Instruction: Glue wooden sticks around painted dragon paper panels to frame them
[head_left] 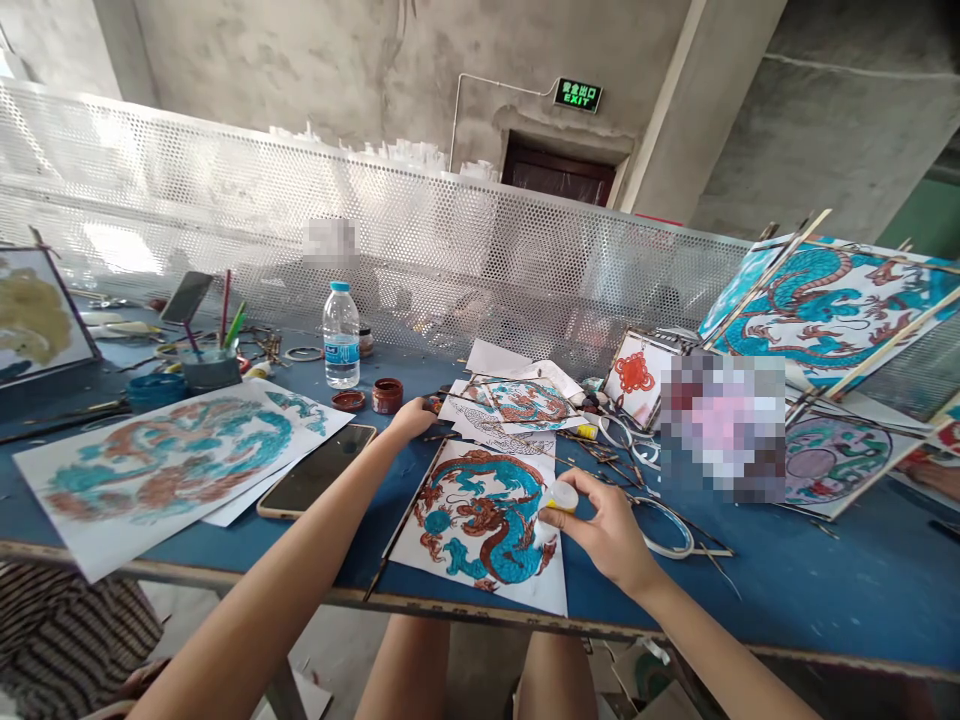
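My right hand (609, 532) is closed around a small white and yellow glue bottle (561, 497), held just over the right edge of a dragon painting (480, 520) in teal and red on white paper. My left hand (413, 416) reaches forward, fingers curled at the far corner of that sheet, next to a thin bamboo stick (409, 515) lying along its left edge. What the left fingers grip is hidden. More painted sheets (510, 400) are piled just beyond.
On the blue table (825, 590): a phone (315, 470), a large dragon print (172, 460), a water bottle (341, 335), small paint jars (387, 395), a brush cup (210, 365), tape rings (667, 530), scattered sticks. Dragon kites (832, 300) lean at right. A perforated metal screen (450, 260) stands behind.
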